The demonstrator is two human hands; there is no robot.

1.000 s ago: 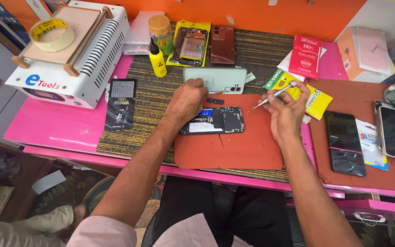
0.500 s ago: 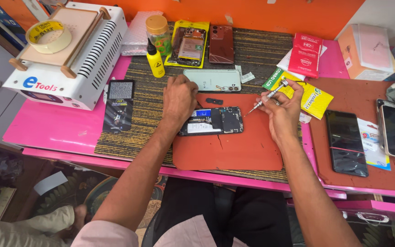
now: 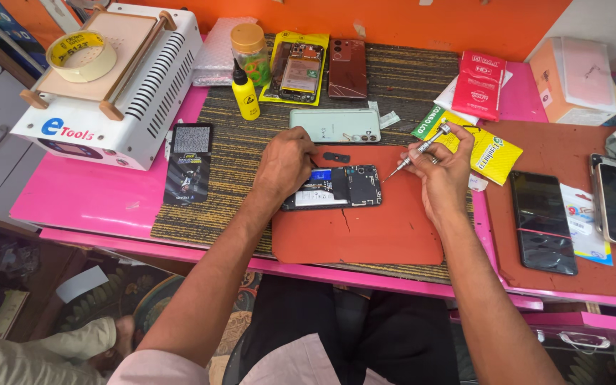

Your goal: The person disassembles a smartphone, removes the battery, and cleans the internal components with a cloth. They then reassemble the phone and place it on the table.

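Machinery comes first at the upper left of the frame: a white heating unit [image 3: 119, 93] with a roll of tape [image 3: 80, 55] on its top plate, then a dark packet [image 3: 188, 162] and a small yellow bottle [image 3: 244, 91] on the striped mat [image 3: 229, 150]. Near the middle, the left hand [image 3: 284, 162] is curled with its fingertips pressing down on the left end of the opened phone [image 3: 333, 187], which lies flat, back cover off, on the upper part of the red work pad [image 3: 358, 235]. Just above it lies a pale green phone back [image 3: 335, 125], and higher up a bared phone frame on a yellow sheet [image 3: 295, 68] beside a dark red phone [image 3: 348, 68]. Right of centre, the right hand [image 3: 442, 167] pinches a slim metal screwdriver [image 3: 413, 152] between thumb and fingers, its tip aimed at the phone's upper right corner; whether it touches I cannot tell. Judged from its look, the phone is light, stiff and fragile inside, best steadied by its outer edges, away from the exposed board. Farther right lie a yellow packet [image 3: 497, 153] and a black phone [image 3: 542, 221].
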